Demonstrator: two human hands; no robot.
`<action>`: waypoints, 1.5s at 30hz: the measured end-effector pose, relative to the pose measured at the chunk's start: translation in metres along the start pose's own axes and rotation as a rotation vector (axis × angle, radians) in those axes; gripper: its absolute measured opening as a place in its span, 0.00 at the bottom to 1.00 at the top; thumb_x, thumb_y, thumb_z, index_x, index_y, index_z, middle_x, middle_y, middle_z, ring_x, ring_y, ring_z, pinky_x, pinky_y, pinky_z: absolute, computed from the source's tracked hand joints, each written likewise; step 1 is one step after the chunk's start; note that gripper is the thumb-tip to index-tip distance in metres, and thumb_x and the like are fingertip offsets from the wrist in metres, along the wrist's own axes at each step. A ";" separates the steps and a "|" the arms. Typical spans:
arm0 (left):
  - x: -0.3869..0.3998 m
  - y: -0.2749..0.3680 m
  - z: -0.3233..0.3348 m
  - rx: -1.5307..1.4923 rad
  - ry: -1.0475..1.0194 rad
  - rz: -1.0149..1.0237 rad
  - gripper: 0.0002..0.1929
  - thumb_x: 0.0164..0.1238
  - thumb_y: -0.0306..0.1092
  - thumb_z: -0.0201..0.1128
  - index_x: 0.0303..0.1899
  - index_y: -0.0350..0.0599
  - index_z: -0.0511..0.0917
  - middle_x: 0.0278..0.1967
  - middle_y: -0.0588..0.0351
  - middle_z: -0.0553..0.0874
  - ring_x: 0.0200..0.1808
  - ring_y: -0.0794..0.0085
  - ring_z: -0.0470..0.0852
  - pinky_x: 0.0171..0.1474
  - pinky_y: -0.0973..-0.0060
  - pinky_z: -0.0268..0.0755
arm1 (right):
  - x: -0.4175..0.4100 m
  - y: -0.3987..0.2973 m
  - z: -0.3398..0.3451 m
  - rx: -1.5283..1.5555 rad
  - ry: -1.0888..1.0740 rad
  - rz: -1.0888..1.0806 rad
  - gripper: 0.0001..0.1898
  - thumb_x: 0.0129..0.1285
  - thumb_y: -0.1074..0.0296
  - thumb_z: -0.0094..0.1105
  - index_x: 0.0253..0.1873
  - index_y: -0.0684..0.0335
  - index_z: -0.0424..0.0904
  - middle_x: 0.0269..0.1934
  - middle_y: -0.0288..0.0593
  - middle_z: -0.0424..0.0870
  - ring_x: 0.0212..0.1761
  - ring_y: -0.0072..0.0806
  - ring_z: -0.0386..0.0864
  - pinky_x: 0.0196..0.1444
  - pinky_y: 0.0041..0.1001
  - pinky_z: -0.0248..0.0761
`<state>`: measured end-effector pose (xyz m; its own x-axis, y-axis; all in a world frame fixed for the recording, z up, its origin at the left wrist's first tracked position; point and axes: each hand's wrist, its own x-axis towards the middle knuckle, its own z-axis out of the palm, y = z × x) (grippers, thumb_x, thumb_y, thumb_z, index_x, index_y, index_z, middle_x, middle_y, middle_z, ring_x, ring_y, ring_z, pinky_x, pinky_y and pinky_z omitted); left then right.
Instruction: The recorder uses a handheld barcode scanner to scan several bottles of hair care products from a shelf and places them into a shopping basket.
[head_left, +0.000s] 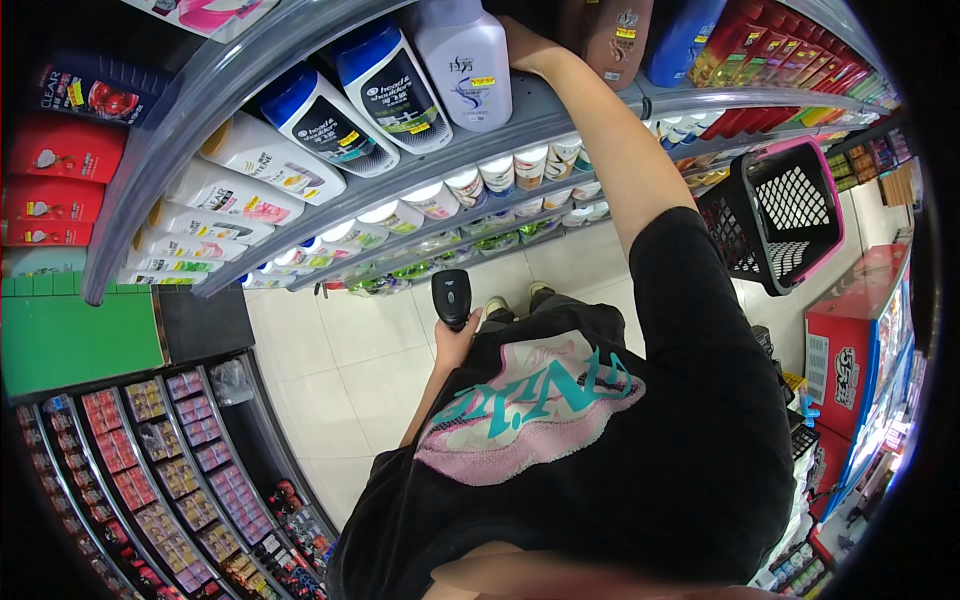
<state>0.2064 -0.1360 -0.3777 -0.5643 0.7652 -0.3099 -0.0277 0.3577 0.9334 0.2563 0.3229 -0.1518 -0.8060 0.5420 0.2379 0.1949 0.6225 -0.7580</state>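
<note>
My left hand (454, 343) grips the handle of a black handheld barcode scanner (451, 296), held low in front of my shirt above the tiled floor. My right arm stretches up to the shelf, where my right hand (525, 46) is at the side of a lavender pump-free plastic bottle (466, 71). The fingers of that hand are hidden behind the bottle, so I cannot tell whether they grip it. Two white Head & Shoulders bottles with blue caps, one (396, 90) beside the lavender bottle and another (330, 124) further left, stand along the same shelf.
White Pantene and Clear bottles (274, 157) line the curved grey shelf to the left. Brown (616, 37) and blue (684, 37) bottles stand right of my arm. A black shopping basket with pink rim (834, 187) is at right, near a red display box (832, 360). Another stocked rack (187, 480) lies lower left.
</note>
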 end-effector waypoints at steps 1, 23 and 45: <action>0.001 0.001 0.000 0.007 -0.009 -0.013 0.13 0.62 0.36 0.74 0.28 0.40 0.79 0.23 0.66 0.78 0.25 0.83 0.72 0.29 0.80 0.64 | 0.004 0.010 0.002 -0.001 0.006 0.004 0.28 0.63 0.63 0.68 0.67 0.60 0.73 0.61 0.50 0.81 0.63 0.38 0.78 0.66 0.33 0.68; -0.002 -0.002 0.000 0.009 -0.013 0.000 0.14 0.62 0.38 0.74 0.29 0.39 0.80 0.23 0.64 0.81 0.25 0.82 0.75 0.30 0.79 0.67 | -0.045 -0.011 0.011 0.101 0.200 0.029 0.26 0.56 0.67 0.70 0.61 0.63 0.78 0.39 0.49 0.87 0.39 0.25 0.83 0.44 0.27 0.76; -0.007 0.006 0.003 -0.051 0.016 -0.008 0.13 0.63 0.36 0.74 0.27 0.41 0.79 0.21 0.67 0.78 0.23 0.84 0.71 0.27 0.81 0.63 | -0.049 -0.018 0.024 0.067 0.399 0.025 0.24 0.63 0.64 0.66 0.63 0.62 0.76 0.45 0.52 0.86 0.51 0.38 0.84 0.52 0.31 0.76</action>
<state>0.2126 -0.1376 -0.3706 -0.5766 0.7540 -0.3146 -0.0739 0.3353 0.9392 0.2794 0.2717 -0.1649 -0.5186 0.7412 0.4262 0.1639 0.5754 -0.8013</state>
